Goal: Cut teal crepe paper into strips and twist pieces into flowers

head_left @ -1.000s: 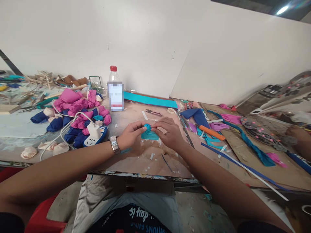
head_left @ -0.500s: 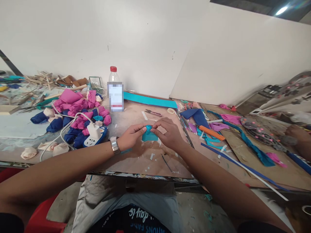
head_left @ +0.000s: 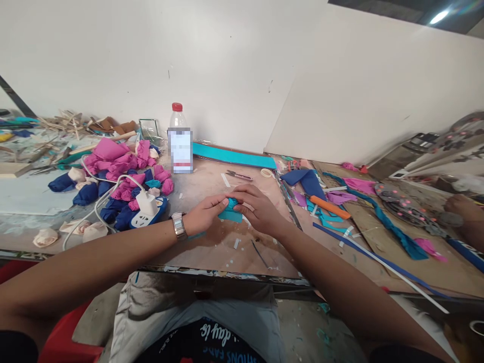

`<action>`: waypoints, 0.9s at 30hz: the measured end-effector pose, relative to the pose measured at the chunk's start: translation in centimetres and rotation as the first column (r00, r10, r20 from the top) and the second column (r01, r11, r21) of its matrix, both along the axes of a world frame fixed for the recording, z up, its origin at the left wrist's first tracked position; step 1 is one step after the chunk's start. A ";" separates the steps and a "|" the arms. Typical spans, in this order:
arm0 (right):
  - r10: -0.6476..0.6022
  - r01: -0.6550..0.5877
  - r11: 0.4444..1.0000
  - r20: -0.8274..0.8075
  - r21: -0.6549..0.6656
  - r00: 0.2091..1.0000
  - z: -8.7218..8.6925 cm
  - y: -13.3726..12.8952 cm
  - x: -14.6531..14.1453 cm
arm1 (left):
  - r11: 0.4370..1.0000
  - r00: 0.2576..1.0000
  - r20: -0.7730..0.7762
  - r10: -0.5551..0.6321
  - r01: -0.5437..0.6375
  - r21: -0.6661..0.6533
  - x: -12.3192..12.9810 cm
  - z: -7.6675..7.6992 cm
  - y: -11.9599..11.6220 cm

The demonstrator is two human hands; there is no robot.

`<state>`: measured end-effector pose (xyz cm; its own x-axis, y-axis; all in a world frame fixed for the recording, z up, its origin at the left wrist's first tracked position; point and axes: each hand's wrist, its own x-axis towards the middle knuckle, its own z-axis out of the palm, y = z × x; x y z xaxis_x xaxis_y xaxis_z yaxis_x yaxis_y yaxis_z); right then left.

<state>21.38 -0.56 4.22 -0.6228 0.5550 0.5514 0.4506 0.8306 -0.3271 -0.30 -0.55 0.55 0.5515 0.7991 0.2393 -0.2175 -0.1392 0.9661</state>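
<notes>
Between my two hands, above the middle of the worktable (head_left: 204,257), is a small turquoise fabric piece (head_left: 230,215), bunched at the top with a flat flap hanging below. My left hand (head_left: 207,214), with a metal watch on its wrist, pinches the bunched part from the left. From the right, my right hand (head_left: 257,207) grips the same piece, its fingers curled over the top. Small snips (head_left: 239,175) and a tape ring (head_left: 265,173) lie just behind my hands. A turquoise strip (head_left: 234,155) runs along the wall.
Pink, blue and cream fabric rosettes (head_left: 113,161) are heaped at left beside a power strip (head_left: 145,217) with white cables. A red-capped bottle (head_left: 177,118) stands behind. Right lie an orange-handled tool (head_left: 330,206) and fabric strips. Another person's hand (head_left: 463,209) shows at far right.
The turquoise piece has tilted and shifted slightly left and down. My right hand has moved a little left, its fingers now folded over the bunched top.
</notes>
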 end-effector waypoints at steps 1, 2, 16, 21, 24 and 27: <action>0.015 -0.015 1.000 0.010 -0.006 1.000 0.0 0.0 0.0 | 1.000 1.000 -0.013 0.009 -0.009 0.000 0.0 0.0 0.0; 0.029 -0.028 0.999 0.015 -0.015 0.999 0.1 0.0 0.0 | 1.000 1.000 -0.027 0.014 -0.014 0.006 0.0 0.1 -0.1; -0.199 0.190 0.980 -0.175 -0.068 0.964 0.0 -0.1 0.1 | 0.965 0.966 0.065 0.251 -0.245 -0.094 0.5 0.6 -0.2; -0.215 0.211 0.977 -0.250 -0.043 0.944 0.4 -0.2 0.0 | 0.938 0.943 0.007 0.331 -0.329 -0.106 0.4 1.0 0.0; -0.205 0.207 0.978 -0.278 -0.022 0.938 0.5 -0.2 0.0 | 0.943 0.943 -0.056 0.329 -0.331 -0.035 0.2 1.4 0.0; -0.195 0.204 0.979 -0.289 0.002 0.937 0.4 -0.3 -0.1 | 0.944 0.943 -0.063 0.327 -0.329 -0.023 0.1 1.7 -0.1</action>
<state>21.29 -0.85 4.61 -0.3146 0.6309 0.7092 0.4991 0.7455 -0.4418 -0.17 -0.65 2.21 0.2697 0.9449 0.1853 -0.1092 -0.1612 0.9809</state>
